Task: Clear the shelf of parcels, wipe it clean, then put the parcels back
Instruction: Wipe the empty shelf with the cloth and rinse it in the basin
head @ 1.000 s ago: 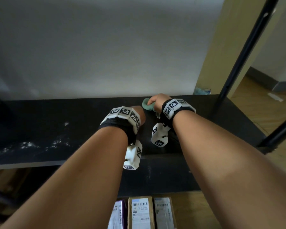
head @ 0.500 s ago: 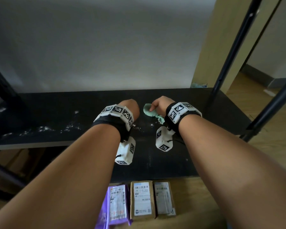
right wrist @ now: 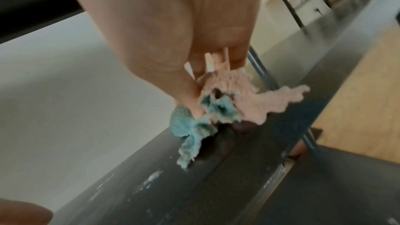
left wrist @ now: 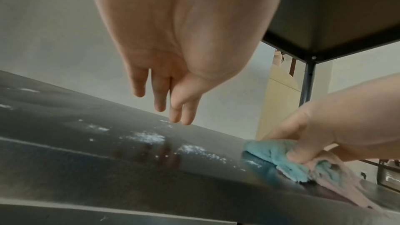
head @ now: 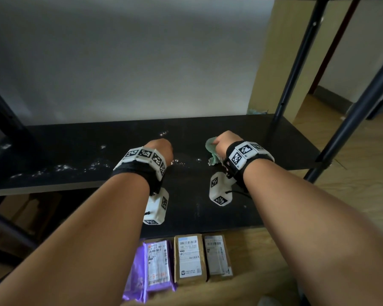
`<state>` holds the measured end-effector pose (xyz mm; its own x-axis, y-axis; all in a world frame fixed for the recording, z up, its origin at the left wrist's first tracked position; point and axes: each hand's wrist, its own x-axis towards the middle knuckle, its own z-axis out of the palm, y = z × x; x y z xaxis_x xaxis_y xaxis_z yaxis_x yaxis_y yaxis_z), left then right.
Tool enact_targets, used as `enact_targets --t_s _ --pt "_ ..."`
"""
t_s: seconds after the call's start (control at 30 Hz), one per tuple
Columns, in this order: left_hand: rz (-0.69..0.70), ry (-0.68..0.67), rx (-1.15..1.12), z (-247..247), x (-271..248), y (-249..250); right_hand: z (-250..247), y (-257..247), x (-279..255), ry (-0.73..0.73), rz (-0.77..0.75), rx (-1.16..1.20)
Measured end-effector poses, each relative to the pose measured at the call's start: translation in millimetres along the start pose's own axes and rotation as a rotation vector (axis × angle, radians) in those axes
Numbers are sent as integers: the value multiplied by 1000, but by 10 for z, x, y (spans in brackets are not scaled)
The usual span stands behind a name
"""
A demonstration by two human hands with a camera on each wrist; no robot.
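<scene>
The black shelf (head: 75,149) is bare of parcels and carries white dust streaks (head: 62,167) on its left half. My right hand (head: 227,141) grips a crumpled green and pink cloth (head: 211,151) against the shelf top; the cloth (right wrist: 194,126) bunches under the fingers. My left hand (head: 161,149) hovers just above the shelf, to the left of the cloth, fingers (left wrist: 160,98) straight and holding nothing. Three parcels lie on the floor in front of the shelf: a purple bag (head: 157,268) and two brown boxes (head: 189,257) (head: 217,257).
Black upright posts (head: 296,62) (head: 358,107) stand at the shelf's right end, and an upper shelf (left wrist: 346,14) hangs close overhead. A white wall (head: 131,62) backs the shelf. Wooden floor (head: 363,162) lies to the right.
Both hands have drawn a little nearer to me along the shelf, and the right hand with the cloth has moved away from the left. The view has tilted down, showing more of the parcels.
</scene>
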<state>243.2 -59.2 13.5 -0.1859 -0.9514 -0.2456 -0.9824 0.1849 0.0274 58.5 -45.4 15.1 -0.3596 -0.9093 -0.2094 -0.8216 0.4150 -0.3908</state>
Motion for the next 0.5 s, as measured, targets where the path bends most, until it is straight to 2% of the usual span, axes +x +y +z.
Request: enact_targets --t_s 0.1,0.3,0.5 --pt "-12 2 -19 -46 -115 -8 -9 -39 -98 -51 1 -79" --pt "-77 12 -108 -50 -126 -129 118 -154 -70 -115 90 36" --pt "-102 10 -122 -34 -245 -203 358 -534 -345 -153 -54 177"
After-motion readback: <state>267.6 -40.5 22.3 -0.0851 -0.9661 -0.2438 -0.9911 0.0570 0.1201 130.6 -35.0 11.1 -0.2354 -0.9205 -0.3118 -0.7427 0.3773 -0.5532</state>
